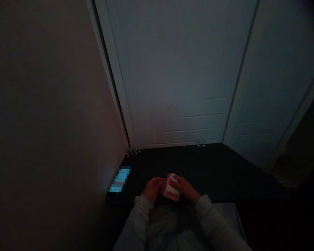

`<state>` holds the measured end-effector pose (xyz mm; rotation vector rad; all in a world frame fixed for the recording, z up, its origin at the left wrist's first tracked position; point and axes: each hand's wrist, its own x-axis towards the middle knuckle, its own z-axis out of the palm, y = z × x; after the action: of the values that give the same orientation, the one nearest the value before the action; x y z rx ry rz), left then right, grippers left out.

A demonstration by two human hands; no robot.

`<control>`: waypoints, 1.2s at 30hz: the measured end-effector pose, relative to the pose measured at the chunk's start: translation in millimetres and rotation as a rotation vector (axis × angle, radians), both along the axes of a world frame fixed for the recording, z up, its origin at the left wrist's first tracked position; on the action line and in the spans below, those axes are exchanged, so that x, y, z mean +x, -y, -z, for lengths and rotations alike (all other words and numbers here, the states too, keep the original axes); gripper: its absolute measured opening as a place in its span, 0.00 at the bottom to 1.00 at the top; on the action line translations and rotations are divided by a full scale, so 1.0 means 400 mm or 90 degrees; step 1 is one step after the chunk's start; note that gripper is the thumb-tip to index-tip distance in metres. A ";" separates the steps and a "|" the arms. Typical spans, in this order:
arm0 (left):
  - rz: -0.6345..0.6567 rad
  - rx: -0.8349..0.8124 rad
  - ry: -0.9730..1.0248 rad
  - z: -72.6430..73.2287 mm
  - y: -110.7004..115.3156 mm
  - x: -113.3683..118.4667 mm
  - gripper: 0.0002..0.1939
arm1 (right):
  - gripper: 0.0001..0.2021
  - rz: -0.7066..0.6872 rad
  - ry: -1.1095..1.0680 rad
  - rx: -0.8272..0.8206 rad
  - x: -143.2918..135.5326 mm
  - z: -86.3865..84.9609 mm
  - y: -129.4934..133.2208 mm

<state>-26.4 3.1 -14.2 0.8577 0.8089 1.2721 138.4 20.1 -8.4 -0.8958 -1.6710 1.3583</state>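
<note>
Low in the middle of the dim head view, a small pink and white object (172,192) is held above the near edge of the dark tabletop. My right hand (184,187) is closed round its right side, with the thumb across the white part. At its left edge, the fingers of my left hand (152,188) are drawn together beside a greyish patch of the object. A red glow lights those fingertips. Whether the left fingers pinch part of it is too dark to see, and its exact kind does not show.
A black tabletop (199,167) reaches back to white panels (172,69). A brown wall (54,104) rises at the left, beside a glowing, pixelated screen (120,179). Small shiny pieces (133,151) stand along the back edge. A pale, flat-edged surface (226,212) lies below the table at right.
</note>
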 end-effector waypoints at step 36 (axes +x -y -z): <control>-0.027 0.023 0.057 -0.003 0.001 -0.006 0.11 | 0.20 0.042 -0.050 0.026 -0.004 0.013 0.006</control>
<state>-28.7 2.9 -13.1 0.8104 0.7392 1.3566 136.7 17.8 -13.6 -0.8556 -1.5904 1.2935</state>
